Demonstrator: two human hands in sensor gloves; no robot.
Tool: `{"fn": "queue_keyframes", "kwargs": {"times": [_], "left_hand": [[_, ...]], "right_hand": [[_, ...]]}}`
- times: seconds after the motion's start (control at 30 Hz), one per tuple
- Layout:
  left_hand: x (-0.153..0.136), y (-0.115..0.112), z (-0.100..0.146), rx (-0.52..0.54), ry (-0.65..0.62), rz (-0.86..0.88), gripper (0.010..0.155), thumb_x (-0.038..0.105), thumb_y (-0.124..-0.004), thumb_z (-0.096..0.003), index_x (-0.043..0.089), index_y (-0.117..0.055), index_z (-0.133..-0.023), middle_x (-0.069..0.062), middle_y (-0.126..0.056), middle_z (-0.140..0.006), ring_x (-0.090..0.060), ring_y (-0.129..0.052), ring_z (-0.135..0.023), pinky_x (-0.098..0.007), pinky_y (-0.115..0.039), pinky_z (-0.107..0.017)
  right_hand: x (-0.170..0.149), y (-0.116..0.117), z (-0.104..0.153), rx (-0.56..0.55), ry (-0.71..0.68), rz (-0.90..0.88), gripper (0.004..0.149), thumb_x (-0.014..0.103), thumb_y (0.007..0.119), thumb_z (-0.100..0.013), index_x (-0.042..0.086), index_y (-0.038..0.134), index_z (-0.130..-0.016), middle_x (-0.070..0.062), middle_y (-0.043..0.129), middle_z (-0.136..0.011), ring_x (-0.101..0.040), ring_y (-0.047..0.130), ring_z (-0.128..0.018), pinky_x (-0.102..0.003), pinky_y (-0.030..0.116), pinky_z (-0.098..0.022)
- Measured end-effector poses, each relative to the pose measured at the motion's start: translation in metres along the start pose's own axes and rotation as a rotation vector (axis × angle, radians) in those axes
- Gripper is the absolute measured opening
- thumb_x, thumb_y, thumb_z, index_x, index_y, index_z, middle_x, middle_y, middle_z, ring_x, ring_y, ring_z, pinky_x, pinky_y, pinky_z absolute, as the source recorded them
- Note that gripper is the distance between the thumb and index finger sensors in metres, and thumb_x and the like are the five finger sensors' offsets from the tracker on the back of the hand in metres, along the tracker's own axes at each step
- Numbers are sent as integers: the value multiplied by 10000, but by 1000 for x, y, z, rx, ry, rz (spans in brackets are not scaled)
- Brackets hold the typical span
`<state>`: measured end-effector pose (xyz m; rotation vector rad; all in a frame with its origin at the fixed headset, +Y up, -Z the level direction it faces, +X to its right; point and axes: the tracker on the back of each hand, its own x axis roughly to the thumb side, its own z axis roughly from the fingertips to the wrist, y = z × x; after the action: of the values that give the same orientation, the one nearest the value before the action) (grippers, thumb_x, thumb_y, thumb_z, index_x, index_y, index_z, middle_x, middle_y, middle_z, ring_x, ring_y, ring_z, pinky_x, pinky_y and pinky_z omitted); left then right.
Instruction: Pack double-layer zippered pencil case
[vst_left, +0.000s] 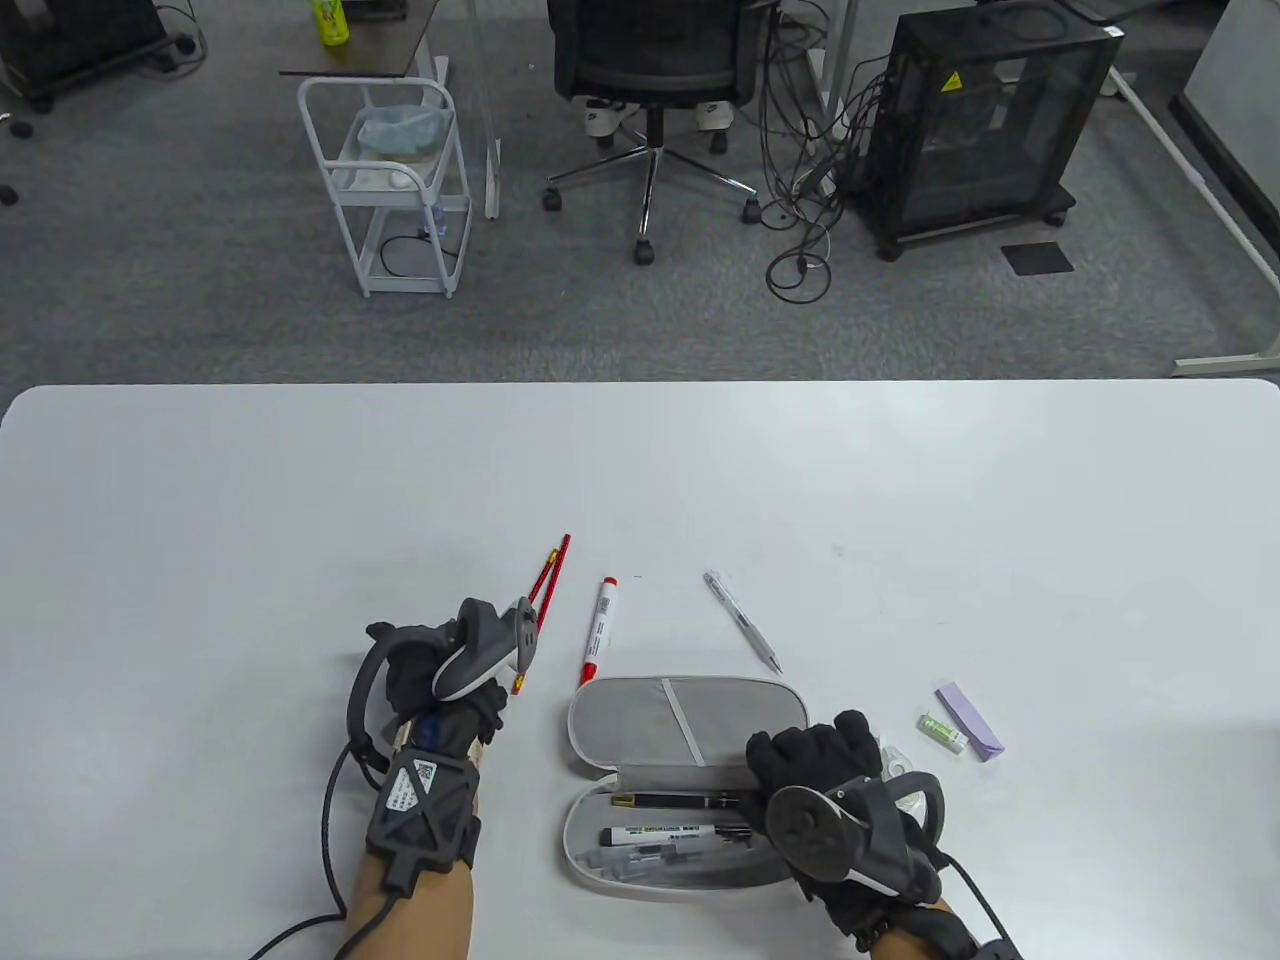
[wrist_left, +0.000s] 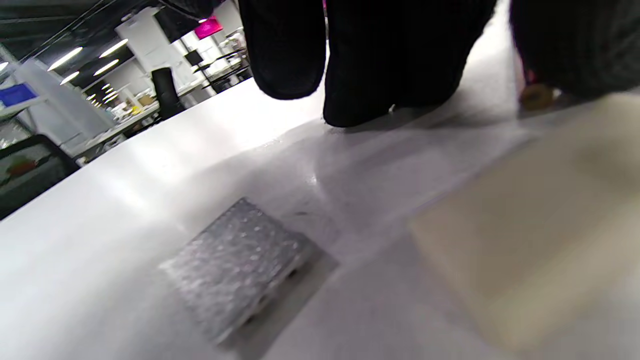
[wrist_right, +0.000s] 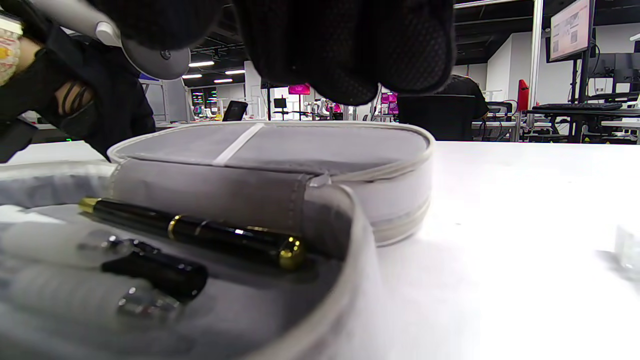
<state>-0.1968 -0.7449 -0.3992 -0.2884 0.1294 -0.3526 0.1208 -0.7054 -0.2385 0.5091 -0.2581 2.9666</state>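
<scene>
The grey pencil case (vst_left: 690, 722) lies open near the table's front, its lid folded back. The lower tray (vst_left: 600, 870) holds a black and gold pen (wrist_right: 200, 232), a marker (vst_left: 662, 832) and clear pens. My right hand (vst_left: 822, 752) hovers over the case's right end with loosely curled fingers (wrist_right: 345, 55) that hold nothing. Left of the case, my left hand (vst_left: 492, 672) is down on two red pencils (vst_left: 548, 582). Its fingers (wrist_left: 390, 75) touch the table, and one pencil's end (wrist_left: 534, 96) shows under the thumb.
A red marker (vst_left: 600, 630) and a clear pen (vst_left: 742, 620) lie just beyond the case. To its right are a small green item (vst_left: 944, 730), a purple block (vst_left: 968, 722) and a clear item (vst_left: 900, 765) half hidden by my right hand.
</scene>
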Motion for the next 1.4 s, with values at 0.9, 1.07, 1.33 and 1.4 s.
{"fn": "queue_keyframes", "kwargs": {"times": [0.9,1.07,1.33,1.4], "left_hand": [[3,28,30,265,-65,112,421,525,-795,-348,259,-898,-657,8,-988,-689,-285,-899,-811,-587,-556,-732],[17,44,96,501,-410,41,422,531,-782,-357,275,-876,-679,27,-965,-718,-276,-880,-837,-594,-547,-736],[60,13,172,580,-689,-233,416,543,-780,-357,306,-876,-685,54,-965,-731,-265,-887,-850,-589,-556,-740],[69,3,174,568,-723,-262,415,540,-785,-357,305,-878,-685,51,-965,-734,-267,-885,-852,-591,-553,-740]], "right_hand": [[-21,-6,-2,-23,73,-39,605,514,753,-416,196,763,-930,-66,853,-904,-327,817,-822,-581,467,-703],[-43,-7,-4,-33,155,-64,604,515,752,-417,197,760,-931,-66,851,-905,-329,815,-823,-582,466,-703],[-83,-1,-4,-32,331,-126,604,514,749,-423,191,757,-933,-70,849,-904,-331,812,-820,-582,466,-702],[-86,4,-5,-9,351,-115,605,516,748,-422,191,758,-933,-69,848,-905,-331,811,-821,-582,466,-702]]}}
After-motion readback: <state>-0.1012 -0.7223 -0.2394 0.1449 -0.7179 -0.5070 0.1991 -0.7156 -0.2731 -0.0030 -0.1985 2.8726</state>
